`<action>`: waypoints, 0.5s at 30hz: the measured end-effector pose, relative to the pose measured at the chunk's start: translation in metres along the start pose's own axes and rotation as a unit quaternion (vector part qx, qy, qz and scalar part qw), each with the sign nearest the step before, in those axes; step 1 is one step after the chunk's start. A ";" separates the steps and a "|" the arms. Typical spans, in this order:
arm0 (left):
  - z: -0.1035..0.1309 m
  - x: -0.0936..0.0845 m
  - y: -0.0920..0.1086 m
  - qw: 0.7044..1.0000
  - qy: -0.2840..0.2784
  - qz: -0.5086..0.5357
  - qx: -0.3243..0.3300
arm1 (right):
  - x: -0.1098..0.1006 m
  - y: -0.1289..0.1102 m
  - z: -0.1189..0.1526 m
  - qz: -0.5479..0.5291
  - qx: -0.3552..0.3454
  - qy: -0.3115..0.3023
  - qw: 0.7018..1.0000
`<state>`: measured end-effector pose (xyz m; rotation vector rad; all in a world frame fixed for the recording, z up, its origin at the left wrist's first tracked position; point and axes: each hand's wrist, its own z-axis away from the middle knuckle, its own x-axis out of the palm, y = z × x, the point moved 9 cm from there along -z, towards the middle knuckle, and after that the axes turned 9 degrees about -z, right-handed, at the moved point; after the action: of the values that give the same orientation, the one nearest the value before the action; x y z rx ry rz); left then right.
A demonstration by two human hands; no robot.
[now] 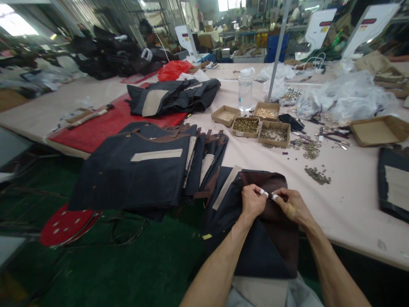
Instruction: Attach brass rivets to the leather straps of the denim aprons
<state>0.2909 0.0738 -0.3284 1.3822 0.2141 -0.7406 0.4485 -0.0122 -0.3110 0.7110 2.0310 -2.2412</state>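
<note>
A dark navy fabric piece [252, 249] with a brown underside [281, 234] and a beige strip [226, 187] lies over the table edge and my lap. Over its brown part, my left hand [254, 200] is closed in a pinch, white tape on its fingertips. Facing it, my right hand [292, 205] pinches too, also with white tape. The fingertips nearly meet over a small dark spot; what they grip is too small to make out. To the left, a stack of similar navy fabric pieces [153, 170] overhangs the table edge.
Small cardboard trays [274, 134] of metal parts stand ahead, near a water bottle [245, 90] and a metal pole [278, 53]. Loose metal parts [317, 175] lie to the right. More folded dark fabric [179, 96] rests on a red sheet [108, 128]. A red stool [68, 226] stands lower left.
</note>
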 end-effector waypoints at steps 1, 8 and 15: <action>0.001 -0.001 0.001 1.000 0.001 -0.002 0.003 | 0.000 -0.001 0.000 0.007 0.003 -0.002 1.000; 0.006 -0.003 0.009 0.999 0.012 -0.018 0.029 | 0.005 -0.010 0.004 0.023 -0.005 -0.014 1.000; 0.007 -0.002 0.007 0.999 -0.004 -0.016 0.033 | 0.012 -0.016 0.004 0.013 -0.003 -0.011 1.000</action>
<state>0.2912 0.0683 -0.3204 1.4412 0.2079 -0.7845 0.4314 -0.0101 -0.2998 0.7049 2.0066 -2.2176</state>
